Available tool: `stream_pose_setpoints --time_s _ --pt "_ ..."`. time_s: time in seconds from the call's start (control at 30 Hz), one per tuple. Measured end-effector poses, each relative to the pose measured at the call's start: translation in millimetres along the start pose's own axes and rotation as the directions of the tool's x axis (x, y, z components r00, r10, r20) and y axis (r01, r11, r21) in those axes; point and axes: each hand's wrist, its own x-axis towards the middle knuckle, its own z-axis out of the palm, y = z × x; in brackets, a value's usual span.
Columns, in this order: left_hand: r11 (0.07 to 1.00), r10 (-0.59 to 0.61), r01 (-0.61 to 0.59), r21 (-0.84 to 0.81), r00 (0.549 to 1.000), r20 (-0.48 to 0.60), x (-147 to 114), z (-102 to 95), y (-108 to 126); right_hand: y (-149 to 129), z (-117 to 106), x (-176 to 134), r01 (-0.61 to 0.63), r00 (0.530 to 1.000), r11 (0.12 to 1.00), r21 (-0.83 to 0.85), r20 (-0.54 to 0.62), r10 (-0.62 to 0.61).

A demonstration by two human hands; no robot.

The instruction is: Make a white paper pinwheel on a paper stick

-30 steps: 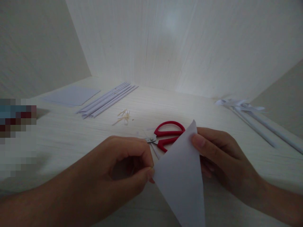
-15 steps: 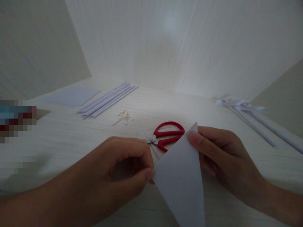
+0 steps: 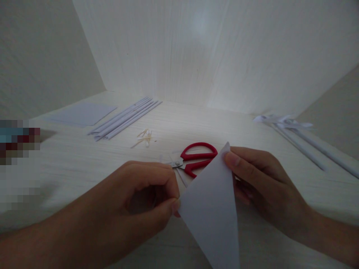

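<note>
A sheet of white paper point(image 3: 210, 209) hangs between my two hands, a pointed corner up and its lower end running out of the frame. My left hand point(image 3: 148, 198) pinches its left corner between thumb and forefinger. The upper corner is gripped by my right hand point(image 3: 258, 179), thumb on the near face and the other fingers behind. Just beyond the paper lie scissors point(image 3: 198, 158) with red handles, their blades partly hidden behind my left hand. Thin paper strips point(image 3: 181, 177) lie by them.
Several rolled paper tubes point(image 3: 126, 117) lie at the back left beside flat paper sheets point(image 3: 84, 114). Cotton swabs point(image 3: 146, 138) sit in a small heap nearer. At the right are paper sticks point(image 3: 305, 147) with ruffled white tops point(image 3: 283, 121). Pale walls point(image 3: 168, 52) enclose the table.
The view has shifted slightly. My right thumb and the paper's upper corner have moved a little left, the corner now slightly bent; both hands keep their hold.
</note>
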Motion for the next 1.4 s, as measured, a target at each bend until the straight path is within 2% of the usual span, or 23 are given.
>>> stream_pose_setpoints --time_s 0.2,0.37,0.77,0.97,1.13,1.27,1.4 --pt "0.998 0.029 -0.029 0.056 1.000 0.012 -0.4 1.0 -2.0 3.5 -1.4 1.9 0.073 0.996 0.997 0.034 -0.061 -0.071" --pt "0.994 0.014 -0.014 0.111 1.000 -0.001 -2.4 0.9 -1.0 3.3 -3.6 0.3 0.109 0.991 0.994 -0.008 -0.078 -0.109" --pt "0.995 0.005 -0.003 0.097 1.000 -0.019 -0.2 1.9 -2.0 2.6 -3.4 0.7 0.053 0.994 0.997 -0.050 -0.098 -0.058" --pt "1.000 -0.003 0.003 0.010 1.000 -0.030 -1.8 1.5 -3.5 2.5 -0.7 1.7 0.061 0.996 0.996 -0.058 -0.065 -0.065" --pt "0.988 -0.051 0.048 -0.150 0.999 -0.014 0.7 1.5 -4.5 -1.6 1.7 -2.8 0.078 0.997 0.993 -0.094 0.004 -0.078" --pt "0.969 -0.071 0.068 -0.238 0.997 -0.001 0.3 2.1 -4.4 -5.7 3.8 -2.6 0.108 0.994 0.983 -0.151 -0.002 -0.110" --pt "0.966 -0.068 0.061 -0.252 0.998 -0.018 -1.7 2.5 -5.1 -6.0 3.9 -1.3 0.127 0.989 0.959 -0.252 -0.037 -0.141"
